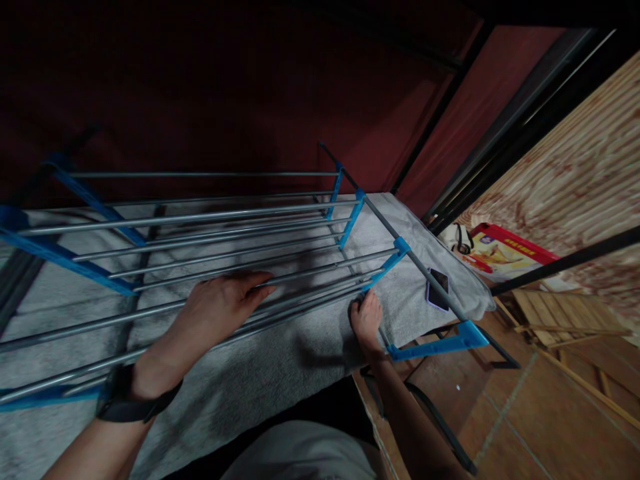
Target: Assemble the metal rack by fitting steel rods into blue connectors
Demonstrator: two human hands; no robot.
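Note:
A shoe rack of grey metal tubes (210, 217) with blue plastic brackets (93, 263) lies on its side across a grey blanket (300, 363). My left hand (223, 303), with a black band on its wrist, is closed over one of the tubes near the rack's middle; thumb and fingers meet around it. Toward the right end, my right hand (367, 319) has its fingers curled at the lower end of a blue bracket (387, 267), where it meets an upright pole. Part of that grip is hidden. The last blue bracket (440, 343) on the right has no tubes in it.
A phone (438, 289) lies on the blanket behind the rack's right end. Dark metal posts (445, 107) frame a dark red wall (225, 87). On the right are a red and yellow box (510, 250), a folded wooden stool or rack (565, 317) and the tiled floor (535, 407).

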